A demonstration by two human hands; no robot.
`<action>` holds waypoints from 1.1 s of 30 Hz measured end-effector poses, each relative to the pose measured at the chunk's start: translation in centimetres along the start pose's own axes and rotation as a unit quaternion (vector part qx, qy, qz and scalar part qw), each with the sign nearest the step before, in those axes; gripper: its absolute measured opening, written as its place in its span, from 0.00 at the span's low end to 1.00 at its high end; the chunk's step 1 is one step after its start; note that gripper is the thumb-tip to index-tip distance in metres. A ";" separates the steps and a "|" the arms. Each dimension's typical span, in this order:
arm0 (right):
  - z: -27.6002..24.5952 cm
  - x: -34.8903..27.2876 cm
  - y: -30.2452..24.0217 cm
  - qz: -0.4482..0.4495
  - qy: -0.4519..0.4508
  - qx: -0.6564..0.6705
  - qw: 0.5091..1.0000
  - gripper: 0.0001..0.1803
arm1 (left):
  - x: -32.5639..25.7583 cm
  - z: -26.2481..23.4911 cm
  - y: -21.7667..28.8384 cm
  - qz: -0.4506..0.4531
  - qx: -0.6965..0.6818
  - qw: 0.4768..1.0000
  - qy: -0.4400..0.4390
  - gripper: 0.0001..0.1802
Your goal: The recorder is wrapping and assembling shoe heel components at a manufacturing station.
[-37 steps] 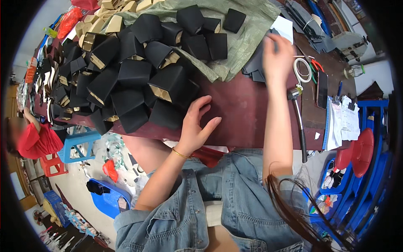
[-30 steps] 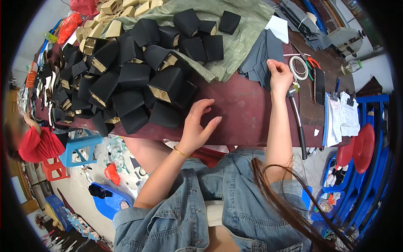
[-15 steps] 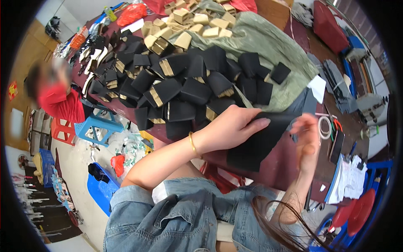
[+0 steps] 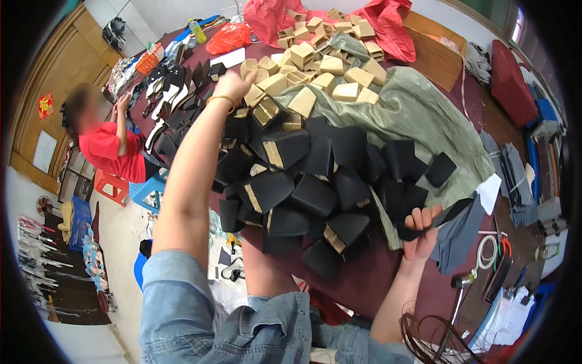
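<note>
My left hand point(image 4: 237, 87) is stretched far forward to the left edge of a pile of tan, hollow wedge-shaped blocks point(image 4: 301, 54) that look like shoe heels. Its fingertips are partly hidden, so what they hold, if anything, does not show. Beneath that arm and to its right is a heap of similar blocks wrapped in black point(image 4: 314, 194), some with tan sides showing. At the right, my right hand point(image 4: 421, 230) grips a thin black piece of sheet material point(image 4: 451, 212), held between thumb and fingers above grey sheet pieces point(image 4: 454, 242).
A green plastic sack point(image 4: 418, 103) lies behind the black heap. White curved parts point(image 4: 163, 100) lie at the left, near a person in red point(image 4: 112, 148). At the right are a tape roll point(image 4: 487, 252), orange-handled scissors point(image 4: 505, 244) and papers point(image 4: 509, 315).
My left hand has let go of the black sheet and reached forward and left to the tan blocks. The sheet is now in my right hand alone. The view has shifted.
</note>
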State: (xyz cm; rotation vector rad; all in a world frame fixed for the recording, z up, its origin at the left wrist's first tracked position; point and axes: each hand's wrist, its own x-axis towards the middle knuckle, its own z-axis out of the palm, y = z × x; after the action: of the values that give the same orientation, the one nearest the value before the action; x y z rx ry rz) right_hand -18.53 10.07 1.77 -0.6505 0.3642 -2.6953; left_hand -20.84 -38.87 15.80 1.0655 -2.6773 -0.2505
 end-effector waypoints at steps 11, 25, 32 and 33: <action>-1.8 0.6 0.1 0.031 0.013 -0.036 0.999 0.13 | 0.1 2.5 0.5 0.012 -0.162 0.986 0.047 0.31; 0.0 -1.5 -1.7 -0.058 0.036 0.071 0.995 0.15 | -20.4 -2.7 11.5 0.114 -0.853 0.483 -0.162 0.27; 10.0 -3.8 -2.2 0.051 0.322 -0.051 0.944 0.34 | -38.7 4.0 15.8 0.178 -0.767 0.576 -0.218 0.45; 10.5 -3.9 -2.0 0.049 0.365 -0.075 0.927 0.40 | -39.8 4.9 16.5 0.215 -0.773 0.564 -0.196 0.47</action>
State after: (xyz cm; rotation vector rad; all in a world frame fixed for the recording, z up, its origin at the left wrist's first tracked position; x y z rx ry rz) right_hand -10.73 11.67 9.94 0.3690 0.7627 -2.7283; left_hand -5.01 0.90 8.68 -0.2926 -1.5567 -2.2570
